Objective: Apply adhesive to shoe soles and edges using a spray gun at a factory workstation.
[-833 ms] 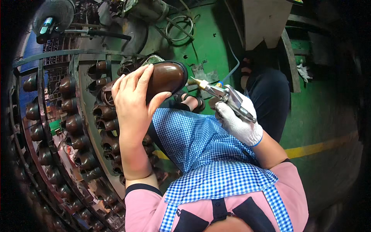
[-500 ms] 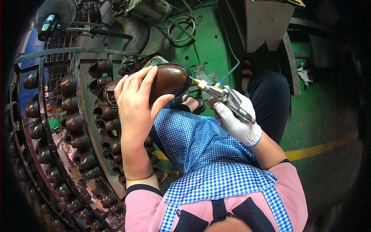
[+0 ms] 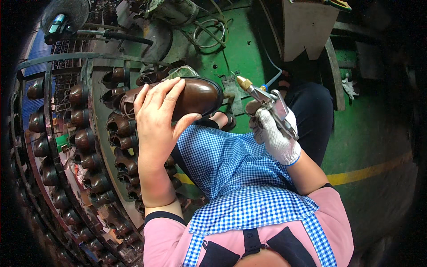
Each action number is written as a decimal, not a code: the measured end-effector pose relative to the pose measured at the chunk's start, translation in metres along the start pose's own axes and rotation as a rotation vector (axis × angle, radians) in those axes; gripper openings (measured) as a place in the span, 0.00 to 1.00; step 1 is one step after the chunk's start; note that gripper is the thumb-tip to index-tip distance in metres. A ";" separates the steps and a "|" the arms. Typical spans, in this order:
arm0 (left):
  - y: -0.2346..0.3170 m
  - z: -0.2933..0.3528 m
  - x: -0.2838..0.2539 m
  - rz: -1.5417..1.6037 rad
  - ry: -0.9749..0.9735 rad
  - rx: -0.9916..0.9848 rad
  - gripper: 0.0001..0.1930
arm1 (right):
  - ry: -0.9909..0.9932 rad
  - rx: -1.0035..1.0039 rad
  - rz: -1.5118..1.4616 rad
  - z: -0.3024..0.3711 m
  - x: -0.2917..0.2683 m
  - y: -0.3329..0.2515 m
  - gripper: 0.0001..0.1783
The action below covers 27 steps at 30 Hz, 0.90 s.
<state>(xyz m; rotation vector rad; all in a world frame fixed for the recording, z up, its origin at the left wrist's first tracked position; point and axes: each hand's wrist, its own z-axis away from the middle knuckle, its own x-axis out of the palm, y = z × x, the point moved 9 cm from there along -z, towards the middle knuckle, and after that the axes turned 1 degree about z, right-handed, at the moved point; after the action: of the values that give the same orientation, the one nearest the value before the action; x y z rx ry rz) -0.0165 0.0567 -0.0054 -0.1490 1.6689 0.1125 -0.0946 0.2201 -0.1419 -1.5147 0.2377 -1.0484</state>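
A glossy dark brown leather shoe (image 3: 199, 95) with laces is in the grip of my bare left hand (image 3: 155, 109). Its toe points right; my fingers lie over the upper and my thumb along the near side. My right hand (image 3: 283, 144), in a white knit glove with dark stains, is closed around a metal spray gun (image 3: 262, 97) with a brass nozzle. The nozzle points up and left, beyond and right of the toe, apart from the shoe. A pale blue hose (image 3: 276, 73) joins the gun near the nozzle.
On the left, a metal rack (image 3: 91, 107) carries several rows of brown shoes. A fan (image 3: 66, 20) stands at the far left. Beyond lie a coiled hose (image 3: 209, 33) and a grey box-like stand (image 3: 309, 26). A white crumpled cloth (image 3: 350, 86) lies at the right.
The spray gun has swung up and right, away from the shoe's toe, with my right hand. The shoe has turned and shifted slightly right; my left hand keeps its hold.
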 end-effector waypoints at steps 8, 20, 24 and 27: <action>0.005 0.041 -0.021 0.130 0.011 -0.040 0.34 | -0.005 0.049 0.508 -0.033 0.010 0.052 0.13; -0.093 0.055 -0.014 0.691 0.218 -0.478 0.34 | -0.240 -0.091 0.753 -0.052 0.059 0.138 0.19; -0.097 0.067 -0.009 0.856 0.274 -0.492 0.35 | -0.313 -0.033 0.645 -0.037 0.056 0.129 0.17; -0.087 0.063 -0.003 0.843 0.405 -0.521 0.32 | -0.211 0.102 0.468 -0.030 0.041 0.117 0.15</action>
<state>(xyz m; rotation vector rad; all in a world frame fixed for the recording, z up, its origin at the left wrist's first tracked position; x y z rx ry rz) 0.0598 -0.0185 -0.0072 0.1646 1.9755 1.2224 -0.0448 0.1405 -0.2292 -1.3767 0.3631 -0.5184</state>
